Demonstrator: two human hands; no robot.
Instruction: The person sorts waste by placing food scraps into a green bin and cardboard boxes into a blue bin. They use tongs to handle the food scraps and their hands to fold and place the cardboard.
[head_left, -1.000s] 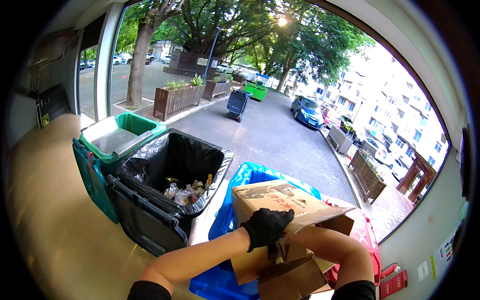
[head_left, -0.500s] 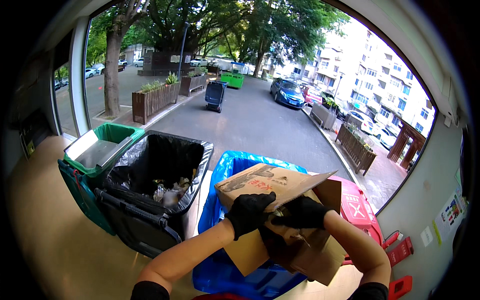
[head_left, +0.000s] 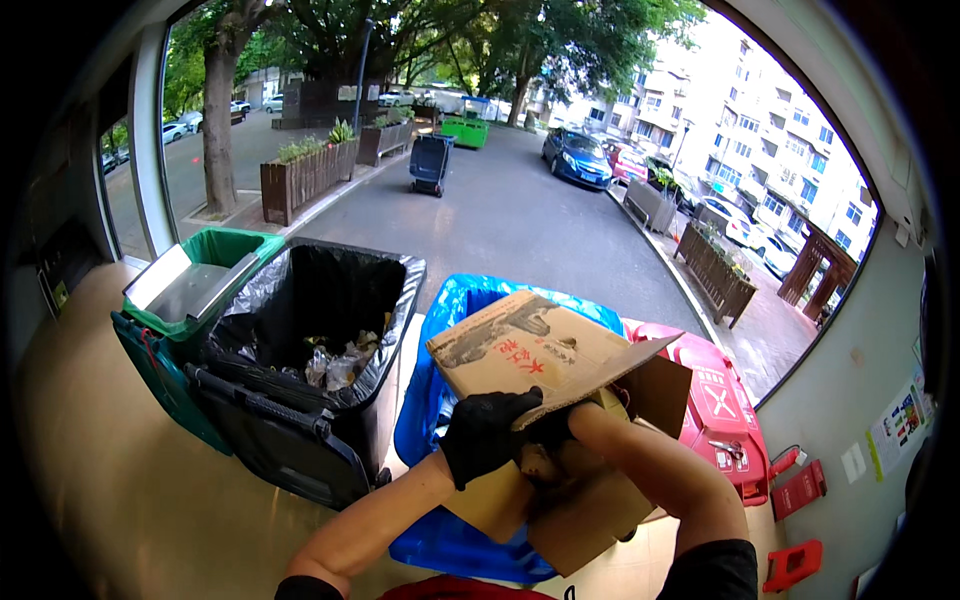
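A brown cardboard box (head_left: 545, 345) with its flaps spread is tilted over the blue bin (head_left: 470, 555), which is lined with a blue bag. My left hand (head_left: 487, 432), in a black glove, is closed on the edge of the box at its near left side. Inside the box's opening is my right hand (head_left: 553, 428), also gloved in black. Only a little of that glove shows between the flaps, and its fingers are hidden. Some crumpled brownish material (head_left: 542, 466) sits in the shadowed opening below it.
Left of the blue bin stands a black-lined bin (head_left: 385, 385) with rubbish inside. Beyond it is a green bin (head_left: 260, 240). On the right, scissors (head_left: 733, 452) lie on a red bin (head_left: 700, 380). A red stool (head_left: 793, 566) stands near the wall.
My right hand has reached deeper into the box, so the glove is now mostly hidden. My left hand has shifted slightly lower along the box edge. The box's top face has tilted toward me.
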